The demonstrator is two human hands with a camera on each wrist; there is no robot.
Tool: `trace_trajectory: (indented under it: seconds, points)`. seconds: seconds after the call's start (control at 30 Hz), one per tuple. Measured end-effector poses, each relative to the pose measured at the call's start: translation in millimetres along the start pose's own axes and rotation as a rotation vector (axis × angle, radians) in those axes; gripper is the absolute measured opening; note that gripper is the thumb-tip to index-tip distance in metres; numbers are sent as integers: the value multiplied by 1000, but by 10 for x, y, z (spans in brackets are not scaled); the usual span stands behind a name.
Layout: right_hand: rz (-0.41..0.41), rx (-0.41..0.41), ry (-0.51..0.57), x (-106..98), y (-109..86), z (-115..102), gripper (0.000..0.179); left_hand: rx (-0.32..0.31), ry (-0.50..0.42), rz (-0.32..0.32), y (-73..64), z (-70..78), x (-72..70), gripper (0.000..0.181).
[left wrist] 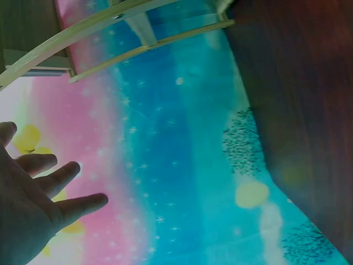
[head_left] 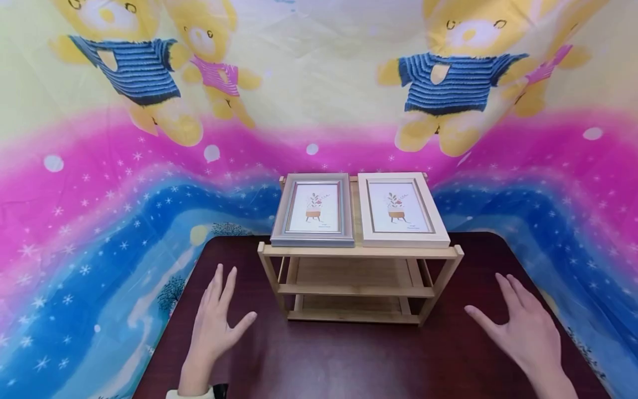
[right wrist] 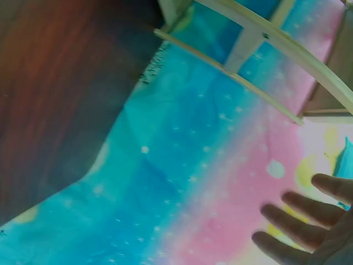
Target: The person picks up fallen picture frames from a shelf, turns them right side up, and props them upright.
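Note:
On top of a light wooden rack (head_left: 359, 252) lie two picture frames side by side. The left one is a grey picture frame (head_left: 280, 221); the right one is a white picture frame (head_left: 438, 224). Both show a plant in an orange pot on legs. To the left of the rack my left hand (head_left: 214, 327) is held with fingers spread, apart from it and holding nothing. My right hand (head_left: 528, 327) is likewise spread to the right of the rack, with nothing in it. Each wrist view shows its own hand's fingers extended and part of the rack's side.
The rack has two lower shelves and stands on a dark reddish-brown table (head_left: 344, 360) with rounded corners. Behind and around the table hangs a colourful cloth (head_left: 309, 83) printed with bears, snowflakes and pink and blue bands.

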State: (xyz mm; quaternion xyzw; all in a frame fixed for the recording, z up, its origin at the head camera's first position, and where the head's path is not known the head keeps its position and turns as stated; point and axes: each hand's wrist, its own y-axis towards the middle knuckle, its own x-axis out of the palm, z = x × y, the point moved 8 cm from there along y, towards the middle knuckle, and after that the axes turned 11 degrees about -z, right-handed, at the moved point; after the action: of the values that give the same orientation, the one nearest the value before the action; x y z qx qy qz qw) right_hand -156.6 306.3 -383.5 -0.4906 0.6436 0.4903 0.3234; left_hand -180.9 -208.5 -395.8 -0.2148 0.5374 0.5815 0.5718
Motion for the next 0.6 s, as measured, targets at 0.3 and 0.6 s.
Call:
trace_trajectory:
  seconds: [0.3, 0.6]
  points:
    - [20, -41, 100, -272, 157, -166, 72, 84, -187, 75, 149, 74, -253, 73]
    - [108, -224, 445, -633, 416, -503, 42, 240, -440, 192, 435, 286, -633, 45]
